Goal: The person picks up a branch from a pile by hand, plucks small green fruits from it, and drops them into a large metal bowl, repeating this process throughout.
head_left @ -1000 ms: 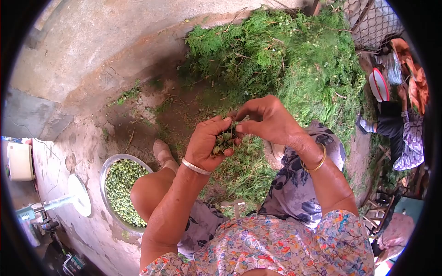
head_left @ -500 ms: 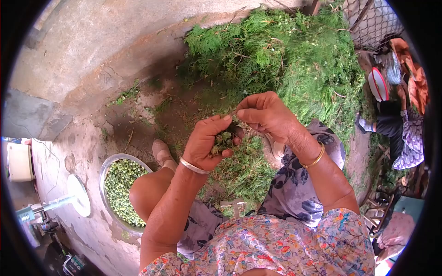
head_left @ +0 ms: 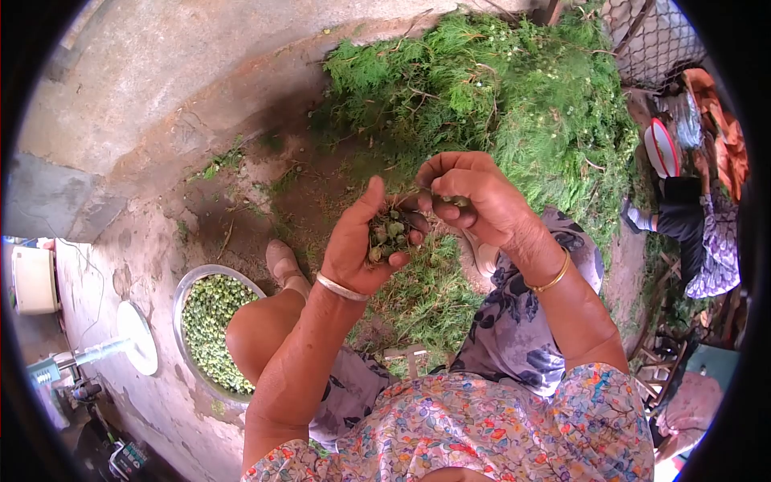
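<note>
Several small green cones (head_left: pixel 388 234) lie in the cupped palm of my left hand (head_left: pixel 353 247), its thumb raised and its fingers curled beneath them. Close by on the right, my right hand (head_left: pixel 486 197) is closed in a pinch, its darkened fingertips at the fingers of my left hand. Whatever sits in that pinch is too small to make out. A metal basin (head_left: pixel 178 317) full of similar green cones stands on the ground to the left, partly behind my knee. Beyond my hands spreads a large heap of green conifer branches (head_left: pixel 482 96).
Plucked sprigs (head_left: pixel 426 297) litter the ground between my feet. At left are a white fan-like disc (head_left: pixel 138 339) on a stand and a cream box (head_left: pixel 34 281). Another person (head_left: pixel 711 241) sits at right beside a red-rimmed white basin (head_left: pixel 660 149). A wall (head_left: pixel 201 64) runs behind.
The left thumb has lifted away from the pinch and the left palm has opened more, showing the cones. My right hand has shifted slightly right, its fingers curled further in.
</note>
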A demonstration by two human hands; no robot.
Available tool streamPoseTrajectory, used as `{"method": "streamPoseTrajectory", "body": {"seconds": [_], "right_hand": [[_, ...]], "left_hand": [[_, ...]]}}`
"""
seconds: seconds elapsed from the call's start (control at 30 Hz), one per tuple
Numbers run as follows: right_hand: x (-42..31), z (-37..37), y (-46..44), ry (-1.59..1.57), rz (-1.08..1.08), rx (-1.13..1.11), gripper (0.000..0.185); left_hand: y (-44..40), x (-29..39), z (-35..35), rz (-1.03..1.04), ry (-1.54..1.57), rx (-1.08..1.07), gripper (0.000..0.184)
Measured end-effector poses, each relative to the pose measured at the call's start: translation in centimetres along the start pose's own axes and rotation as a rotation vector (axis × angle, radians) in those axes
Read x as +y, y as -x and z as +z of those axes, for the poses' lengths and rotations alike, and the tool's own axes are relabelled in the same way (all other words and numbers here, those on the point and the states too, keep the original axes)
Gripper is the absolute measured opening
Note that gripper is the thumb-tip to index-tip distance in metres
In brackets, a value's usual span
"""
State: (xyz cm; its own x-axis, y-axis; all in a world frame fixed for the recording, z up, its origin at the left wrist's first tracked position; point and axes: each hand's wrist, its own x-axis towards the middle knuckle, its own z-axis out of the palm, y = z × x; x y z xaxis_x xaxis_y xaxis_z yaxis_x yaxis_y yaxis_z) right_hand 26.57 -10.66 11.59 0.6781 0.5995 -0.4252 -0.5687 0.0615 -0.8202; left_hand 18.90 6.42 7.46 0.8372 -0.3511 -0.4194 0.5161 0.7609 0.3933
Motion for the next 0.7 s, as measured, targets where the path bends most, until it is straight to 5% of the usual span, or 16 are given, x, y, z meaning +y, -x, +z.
{"method": "streamPoseTrajectory", "body": {"seconds": [0.33,0.47,0.53,0.7], "right_hand": [[3.0,0.9,-0.6,0.792,-0.478,-0.127,0.014],[1.9,1.4,0.0,0.732,-0.325,-0.105,0.013],[1.1,1.4,0.0,0.330,-0.163,-0.044,0.015],[0.5,0.1,-0.2,0.013,-0.055,-0.056,0.022]], "left_hand": [[-0.6,-0.6,-0.4,0.049,-0.002,0.248,0.049],[-0.6,-0.8,-0.5,0.058,-0.010,0.229,0.042],[-0.6,-0.6,-0.5,0.054,0.007,0.174,0.041],[-0.2,0.1,-0.5,0.088,-0.017,0.132,0.047]]}}
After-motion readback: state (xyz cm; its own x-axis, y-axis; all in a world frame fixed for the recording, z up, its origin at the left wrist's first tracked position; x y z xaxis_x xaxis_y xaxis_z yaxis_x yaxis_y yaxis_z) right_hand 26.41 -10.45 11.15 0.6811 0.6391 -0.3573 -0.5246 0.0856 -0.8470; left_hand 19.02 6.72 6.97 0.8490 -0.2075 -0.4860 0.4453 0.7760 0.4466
